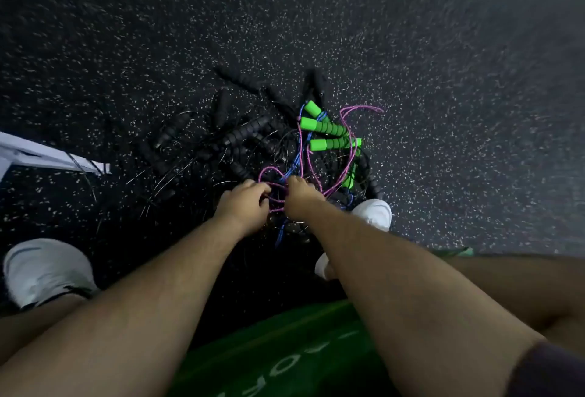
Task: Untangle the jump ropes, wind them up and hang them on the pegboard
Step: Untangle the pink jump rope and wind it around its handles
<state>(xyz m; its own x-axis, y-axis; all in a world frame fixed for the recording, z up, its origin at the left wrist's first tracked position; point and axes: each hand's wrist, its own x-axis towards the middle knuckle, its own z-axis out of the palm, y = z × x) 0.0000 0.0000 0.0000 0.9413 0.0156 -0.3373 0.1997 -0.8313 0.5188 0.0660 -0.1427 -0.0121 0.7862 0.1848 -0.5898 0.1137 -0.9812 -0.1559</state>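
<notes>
Together, left hand [245,205], right hand [299,197] pinch pink rope [362,107]

The fingertips of the left hand [243,203] and right hand [299,197] curl out of sight under loops of the pink cord [345,156]. At centre, the black handles [243,137] and their thin cords melt into the dark floor [443,80], too tangled to count. The right forearm covers part of the white shoe [375,213]. A white object [47,156] is cut off at the left edge, and the lettering on the green mat [285,349] at the bottom edge.
</notes>
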